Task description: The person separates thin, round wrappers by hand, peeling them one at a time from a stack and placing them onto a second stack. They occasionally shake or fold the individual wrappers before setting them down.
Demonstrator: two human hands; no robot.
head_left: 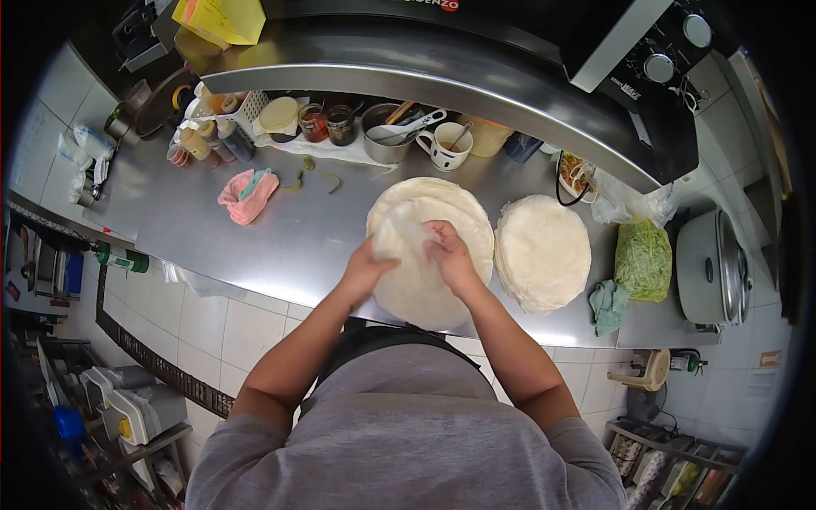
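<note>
Two stacks of thin, round, pale wrappers lie side by side on the steel counter. Over the left stack [425,297], both hands work at a whitish, see-through wrapper sheet [398,231], smeared by motion. My left hand [370,268] holds the sheet's left side, thumb out and the other fingers partly hidden behind it. With thumb and fingertips together, my right hand [448,255] pinches its right side. The right stack [544,255] is untouched, just beyond my right hand.
A pink cloth [248,197] lies to the left on the counter [297,229]. Jars, a pot [387,149] and a mug [445,147] line the back under a steel shelf. At right are a bag of shredded greens [643,262], a green cloth [609,306] and a large cooker [710,268].
</note>
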